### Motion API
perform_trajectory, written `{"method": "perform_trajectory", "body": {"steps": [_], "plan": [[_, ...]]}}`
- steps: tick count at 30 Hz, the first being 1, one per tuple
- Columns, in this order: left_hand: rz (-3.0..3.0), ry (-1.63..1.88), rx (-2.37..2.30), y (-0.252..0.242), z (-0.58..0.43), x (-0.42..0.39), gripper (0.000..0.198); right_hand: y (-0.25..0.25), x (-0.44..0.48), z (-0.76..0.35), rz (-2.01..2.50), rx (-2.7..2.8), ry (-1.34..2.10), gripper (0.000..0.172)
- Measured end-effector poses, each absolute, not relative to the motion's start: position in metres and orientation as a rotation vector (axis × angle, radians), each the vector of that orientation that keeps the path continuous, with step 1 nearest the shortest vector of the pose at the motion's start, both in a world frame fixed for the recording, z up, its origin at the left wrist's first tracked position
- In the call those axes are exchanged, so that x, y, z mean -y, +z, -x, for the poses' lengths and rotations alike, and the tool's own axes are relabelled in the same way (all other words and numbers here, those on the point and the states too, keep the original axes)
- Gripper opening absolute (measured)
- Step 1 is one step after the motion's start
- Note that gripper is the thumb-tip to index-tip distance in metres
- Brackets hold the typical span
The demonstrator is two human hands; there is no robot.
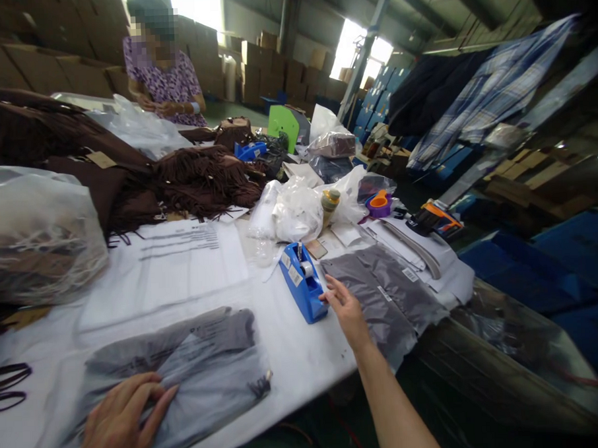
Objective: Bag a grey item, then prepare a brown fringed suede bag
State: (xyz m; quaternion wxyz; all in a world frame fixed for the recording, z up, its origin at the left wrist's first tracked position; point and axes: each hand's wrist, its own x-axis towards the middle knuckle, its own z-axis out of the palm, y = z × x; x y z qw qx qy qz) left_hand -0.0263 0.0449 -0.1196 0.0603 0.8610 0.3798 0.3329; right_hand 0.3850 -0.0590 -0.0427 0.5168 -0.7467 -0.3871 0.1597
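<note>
We note the table (294, 343), covered in white, running from near edge to far end. On its left lies a heap of brown fringed cloth (198, 182), with a bulging clear sack (36, 235) in front of it. A flat printed bag (181, 255) lies mid-table. Nearest us, a clear bag with a grey garment (206, 367) lies flat at the near edge. Right of centre, more grey bags (381, 293) are stacked, partly over the table edge. Across the table a person in a patterned top (166, 78) works at their own pile.

Our left hand (122, 423) rests flat on the bagged garment, fingers spread wide, gripping nothing. Our right hand (347, 311) reaches forward, fingers loosely open, fingertips touching the near end of the blue tape dispenser (304, 283), which stands between the garment bag and the grey bags.
</note>
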Motion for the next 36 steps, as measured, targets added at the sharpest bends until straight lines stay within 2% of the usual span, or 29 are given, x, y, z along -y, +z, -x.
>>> {"method": "perform_trajectory", "body": {"steps": [3, 7, 11, 13, 16, 18, 20, 23, 27, 29, 33, 36], "plan": [[-2.611, 0.928, -1.234, -0.105, 0.022, -0.036, 0.026, -0.053, 0.083, -0.365, 1.774, 0.756, 0.315, 0.056], [-2.588, 0.853, -1.288, -0.095, 0.020, -0.029, 0.023, -0.073, 0.108, -0.370, 1.970, 0.751, 0.262, 0.065], [-2.514, 0.851, -1.323, -0.095, 0.021, -0.025, 0.018, -0.061, 0.103, -0.372, 2.111, 0.852, 0.131, 0.071], [-2.476, 0.842, -1.307, -0.096, 0.022, -0.024, 0.016, -0.043, 0.089, -0.349, 1.981, 1.089, 0.266, 0.072], [-2.439, 0.828, -1.301, -0.097, 0.024, -0.024, 0.013, -0.023, 0.051, -0.286, 1.585, 1.652, 0.765, 0.069], [-2.430, 0.821, -1.306, -0.098, 0.024, -0.024, 0.011, -0.021, 0.018, -0.243, 1.376, 2.024, 0.942, 0.069], [-2.433, 0.814, -1.306, -0.098, 0.023, -0.023, 0.010, -0.028, -0.012, -0.211, 1.343, 2.378, 0.899, 0.074], [-2.457, 0.815, -1.317, -0.098, 0.022, -0.022, 0.009, -0.042, -0.040, -0.186, 1.488, 2.748, 0.641, 0.079], [-2.489, 0.823, -1.322, -0.096, 0.021, -0.019, 0.010, -0.055, -0.046, -0.189, 1.717, 2.694, 0.504, 0.082], [-2.494, 0.827, -1.325, -0.096, 0.022, -0.019, 0.012, -0.054, -0.042, -0.201, 1.722, 2.431, 0.690, 0.077], [-2.498, 0.811, -1.310, -0.096, 0.023, -0.020, 0.012, -0.038, -0.031, -0.228, 1.499, 1.754, 1.204, 0.044], [-2.498, 0.810, -1.316, -0.096, 0.022, -0.021, 0.011, -0.023, -0.028, -0.233, 1.418, 1.827, 1.437, 0.031]]}}
